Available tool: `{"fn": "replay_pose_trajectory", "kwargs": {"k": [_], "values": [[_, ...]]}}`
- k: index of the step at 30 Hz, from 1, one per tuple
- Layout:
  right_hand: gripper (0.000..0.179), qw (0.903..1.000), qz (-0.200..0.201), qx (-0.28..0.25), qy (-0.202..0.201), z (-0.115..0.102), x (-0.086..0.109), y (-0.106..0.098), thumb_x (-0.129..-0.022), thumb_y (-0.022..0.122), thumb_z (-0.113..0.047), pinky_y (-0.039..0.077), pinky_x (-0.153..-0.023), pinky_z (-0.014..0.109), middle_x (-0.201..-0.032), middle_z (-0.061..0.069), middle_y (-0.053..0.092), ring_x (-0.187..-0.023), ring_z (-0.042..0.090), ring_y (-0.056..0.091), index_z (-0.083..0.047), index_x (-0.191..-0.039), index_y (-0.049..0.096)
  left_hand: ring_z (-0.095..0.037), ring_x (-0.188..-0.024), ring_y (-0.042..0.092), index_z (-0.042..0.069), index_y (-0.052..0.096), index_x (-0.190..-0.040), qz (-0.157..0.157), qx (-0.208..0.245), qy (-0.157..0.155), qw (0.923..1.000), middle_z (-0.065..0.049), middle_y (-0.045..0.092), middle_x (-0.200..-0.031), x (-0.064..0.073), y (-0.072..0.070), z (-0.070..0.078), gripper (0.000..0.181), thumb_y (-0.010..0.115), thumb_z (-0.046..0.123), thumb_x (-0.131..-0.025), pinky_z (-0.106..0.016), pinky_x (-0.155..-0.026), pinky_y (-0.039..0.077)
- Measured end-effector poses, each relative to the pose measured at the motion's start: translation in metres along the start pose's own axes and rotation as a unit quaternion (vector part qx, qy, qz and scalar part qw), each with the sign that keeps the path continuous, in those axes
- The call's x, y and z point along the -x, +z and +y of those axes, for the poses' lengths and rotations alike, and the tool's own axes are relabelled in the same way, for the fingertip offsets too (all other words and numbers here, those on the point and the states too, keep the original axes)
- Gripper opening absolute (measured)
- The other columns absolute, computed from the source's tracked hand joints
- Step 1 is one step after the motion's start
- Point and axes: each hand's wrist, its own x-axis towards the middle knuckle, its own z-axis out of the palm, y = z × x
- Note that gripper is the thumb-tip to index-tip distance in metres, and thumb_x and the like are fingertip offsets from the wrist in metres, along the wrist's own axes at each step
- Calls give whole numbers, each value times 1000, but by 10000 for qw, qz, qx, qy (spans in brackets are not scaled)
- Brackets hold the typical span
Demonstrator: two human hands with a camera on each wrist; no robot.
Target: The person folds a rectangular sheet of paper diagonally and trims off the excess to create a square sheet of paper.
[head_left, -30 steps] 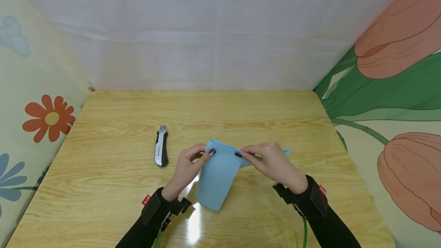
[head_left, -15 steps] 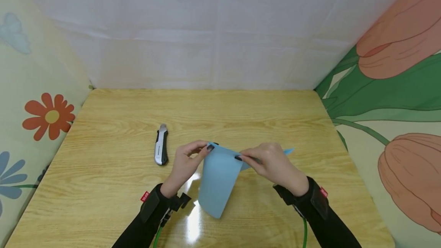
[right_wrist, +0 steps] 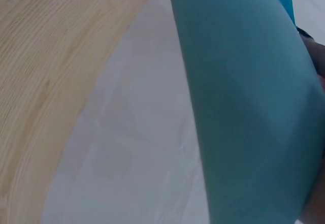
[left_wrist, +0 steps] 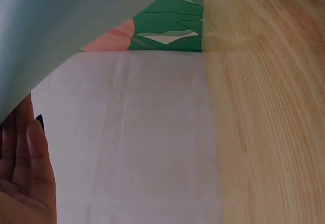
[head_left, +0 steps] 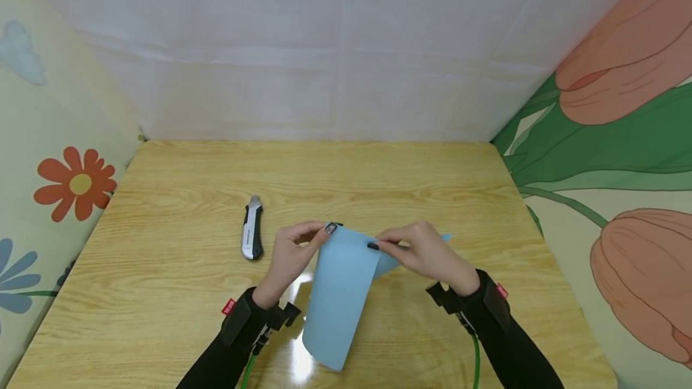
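A light blue sheet of paper [head_left: 340,293] hangs between my two hands, curving down over the table toward me. At its far left corner, my left hand [head_left: 289,260] pinches it between thumb and fingers. My right hand [head_left: 429,255] pinches the far edge further right, and a folded-over part of the sheet shows behind and past that hand. In the left wrist view the paper [left_wrist: 56,26] covers the upper left, above the left hand's fingers [left_wrist: 40,163]. Seen from the right wrist, the paper [right_wrist: 238,107] bends in a broad curve and hides most of the right hand.
A grey and black utility knife [head_left: 251,230] lies on the wooden table [head_left: 178,197], left of my left hand. White cloth [head_left: 335,47] hangs behind the table, with flower-patterned panels [head_left: 622,167] at both sides. Green cables run from both wrist cameras.
The sheet's near end has come down and closer to me, so more of its face shows. My left hand rose slightly at first; the right hand keeps nearly the same place.
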Motion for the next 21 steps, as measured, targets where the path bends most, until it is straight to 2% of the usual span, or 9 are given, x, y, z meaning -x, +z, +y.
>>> {"fn": "replay_pose_trajectory", "kwargs": {"k": [3,6,9,13,15,18,21], "values": [[14,9997,-163,-153,134,3,-1,0,-89,61,-2,46,-54,20,-89,9,72,-68,6,64,-2,-96,73,0,-75,62,-9,70,-93,-26,-10,-161,9999,-22,69,-87,0,-1,2,13,62,-6,-84,-20,-67,51],[14,9988,-275,-293,274,6,-2,1,-91,60,-4,43,-53,21,-89,8,72,-67,5,63,-3,-97,72,-1,-75,63,-9,71,-93,36,42,-138,9999,-22,70,-87,1,-1,2,13,62,-5,-85,-20,-67,50],[15,9970,-369,-502,454,8,-3,1,-92,58,-5,45,-56,24,-91,7,72,-72,7,64,-3,-98,72,-2,-74,63,-9,71,-92,126,32,-112,9999,-21,70,-85,1,1,1,12,62,-5,-85,-20,-66,50],[17,9937,-486,-745,686,13,-4,2,-93,56,-6,49,-62,25,-94,8,71,-79,9,66,-3,-100,72,-3,-74,64,-9,71,-93,100,29,-460,9989,-21,70,-87,-1,1,-2,12,63,-2,-86,-20,-65,51],[17,9922,-507,-788,819,16,-4,2,-94,56,-7,49,-62,25,-95,7,71,-79,9,65,-3,-101,71,-7,-76,65,-9,70,-96,-83,3,-687,9976,-21,70,-90,-1,0,-2,15,63,0,-87,-21,-67,52],[18,9903,-430,-834,1023,19,-3,2,-94,56,-7,49,-65,26,-94,7,71,-80,10,65,-3,-101,71,-16,-82,67,-7,69,-102,-533,-80,-1019,9933,-20,70,-95,-2,-1,-3,19,63,4,-88,-24,-71,53],[18,9889,-301,-861,1174,22,-3,1,-94,56,-7,48,-65,26,-92,7,71,-80,11,65,-3,-100,71,-23,-85,68,-7,69,-104,-996,-150,-1167,9881,-20,69,-97,-3,-2,-3,21,62,6,-90,-25,-73,53]]}}
